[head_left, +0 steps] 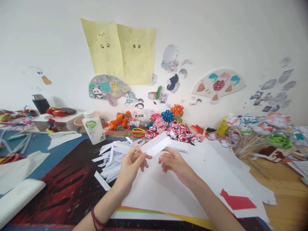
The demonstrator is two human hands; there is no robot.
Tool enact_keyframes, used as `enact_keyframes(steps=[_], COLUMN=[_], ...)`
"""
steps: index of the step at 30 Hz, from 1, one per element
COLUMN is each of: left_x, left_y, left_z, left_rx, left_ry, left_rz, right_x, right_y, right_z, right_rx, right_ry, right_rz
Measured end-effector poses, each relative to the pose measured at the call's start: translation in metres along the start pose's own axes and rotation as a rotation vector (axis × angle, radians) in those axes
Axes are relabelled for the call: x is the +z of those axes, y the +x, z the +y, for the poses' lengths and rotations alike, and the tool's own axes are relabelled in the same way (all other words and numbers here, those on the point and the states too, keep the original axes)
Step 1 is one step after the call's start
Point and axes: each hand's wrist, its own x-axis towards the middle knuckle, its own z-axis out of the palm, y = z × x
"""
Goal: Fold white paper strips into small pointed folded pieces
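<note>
A folded strip of white paper [157, 145] is held slantwise above the white sheets, its right end higher than its left. My left hand [135, 163] pinches its lower left end between thumb and fingers. At the lower right edge, the curled fingers of my right hand [174, 163] meet the strip, partly hidden behind it. Just left of my hands lies a loose heap of folded white paper strips [112, 160]. Large white paper sheets [166, 192] spread out beneath both hands.
A white bottle [93, 128] stands behind the heap. Red-and-white paper flowers [179, 131] and colourful craft flowers line the wall. At right are a red paper scrap [238, 200] and bundled flowers on sticks [255, 128]. Scissors [11, 158] and a white case [20, 199] lie left.
</note>
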Motion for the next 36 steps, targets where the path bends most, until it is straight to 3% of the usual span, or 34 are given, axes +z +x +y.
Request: enact_keyframes(steps=[3, 12, 19, 24, 36], left_x=[0.006, 0.004, 0.005, 0.003, 0.002], left_y=[-0.003, 0.002, -0.002, -0.003, -0.003], left_z=[0.0, -0.016, -0.018, -0.021, -0.016], left_rx=[-0.041, -0.006, 0.022, 0.066, 0.066], left_ry=[-0.022, 0.156, 0.36, 0.495, 0.494], left_rz=[-0.059, -0.125, -0.17, -0.173, -0.16], right_x=[0.007, 0.008, 0.004, 0.002, 0.001], right_y=[0.0, 0.0, 0.001, -0.001, -0.002], right_z=[0.006, 0.005, 0.008, 0.007, 0.002], right_rx=[-0.043, -0.189, -0.162, -0.142, -0.177], right_ry=[-0.052, -0.154, -0.193, -0.248, -0.225], right_rz=[-0.094, -0.064, 0.034, 0.002, 0.084])
